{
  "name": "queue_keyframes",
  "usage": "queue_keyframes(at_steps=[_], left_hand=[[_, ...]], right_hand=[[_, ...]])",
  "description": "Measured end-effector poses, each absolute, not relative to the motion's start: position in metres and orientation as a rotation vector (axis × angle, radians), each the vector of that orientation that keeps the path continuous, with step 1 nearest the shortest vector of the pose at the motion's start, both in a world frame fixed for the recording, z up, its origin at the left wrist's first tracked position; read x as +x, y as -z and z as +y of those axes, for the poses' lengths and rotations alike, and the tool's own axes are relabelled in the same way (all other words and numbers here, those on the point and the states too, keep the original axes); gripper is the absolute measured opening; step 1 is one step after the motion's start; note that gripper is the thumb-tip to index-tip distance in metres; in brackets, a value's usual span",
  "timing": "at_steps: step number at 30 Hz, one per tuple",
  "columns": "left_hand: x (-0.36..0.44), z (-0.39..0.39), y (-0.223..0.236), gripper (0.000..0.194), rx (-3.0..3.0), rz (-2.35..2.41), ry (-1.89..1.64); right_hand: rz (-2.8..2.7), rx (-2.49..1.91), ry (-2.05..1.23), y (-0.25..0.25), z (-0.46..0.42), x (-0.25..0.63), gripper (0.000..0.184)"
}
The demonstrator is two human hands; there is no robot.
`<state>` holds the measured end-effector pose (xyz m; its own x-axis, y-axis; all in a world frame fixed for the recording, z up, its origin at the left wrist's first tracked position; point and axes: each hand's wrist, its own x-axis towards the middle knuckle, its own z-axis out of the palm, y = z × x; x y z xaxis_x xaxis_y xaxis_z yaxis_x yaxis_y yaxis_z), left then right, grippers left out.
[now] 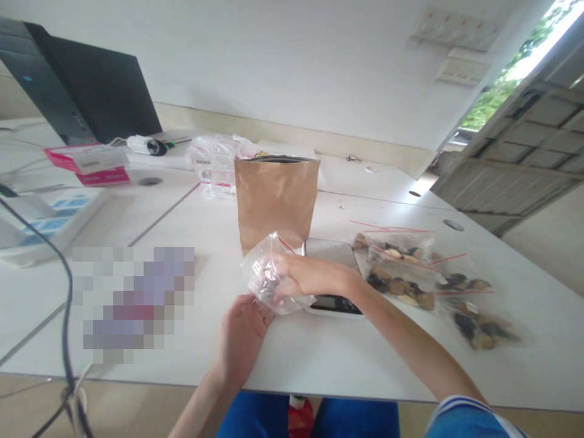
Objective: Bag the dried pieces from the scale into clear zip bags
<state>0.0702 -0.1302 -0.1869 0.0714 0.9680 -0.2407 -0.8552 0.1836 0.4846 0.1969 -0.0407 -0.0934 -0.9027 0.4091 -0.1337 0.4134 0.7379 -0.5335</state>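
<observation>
A clear plastic zip bag (260, 277) with a red strip and a small white label is held up in front of the brown paper pouch (277, 201). My left hand (244, 331) pinches its lower left edge. Fingers of my right hand (294, 274) curl at the bag's middle; whether they are inside it or outside, I cannot tell. Under my right forearm lies a kitchen scale (331, 246), its dark display partly showing. The paper pouch stands upright with its top open, just behind the bag. What the clear bag contains is hard to make out.
Several zip bags (404, 286) of dark and tan dried pieces lie right of the scale. Behind the pouch are plastic-wrapped packs (216, 161). At left are a pink box (98, 161), a white tray (86, 210), a computer tower (98, 85), a pixelated item (141, 301) and a hanging cable (68, 316).
</observation>
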Motion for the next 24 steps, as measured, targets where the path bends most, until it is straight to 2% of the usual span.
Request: queue_keyframes(at_steps=[3,7,14,24], left_hand=[[0.0699,-0.1296,0.1858,0.025,0.222,0.599,-1.381],[0.0700,-0.1289,0.1854,0.026,0.180,0.633,-1.377],[0.0734,-0.1292,0.1781,0.029,0.178,0.742,-1.384],[0.0754,-0.1326,0.1828,0.023,0.254,0.805,-1.409]], right_hand=[[2.938,0.661,0.825,0.0952,-0.0396,0.1972,0.004],[2.958,0.619,0.811,0.0982,-0.0394,0.1968,0.012],[2.912,0.563,0.873,0.0990,-0.0372,0.1956,0.013],[2.866,0.601,0.986,0.0976,-0.0373,0.1976,0.012]])
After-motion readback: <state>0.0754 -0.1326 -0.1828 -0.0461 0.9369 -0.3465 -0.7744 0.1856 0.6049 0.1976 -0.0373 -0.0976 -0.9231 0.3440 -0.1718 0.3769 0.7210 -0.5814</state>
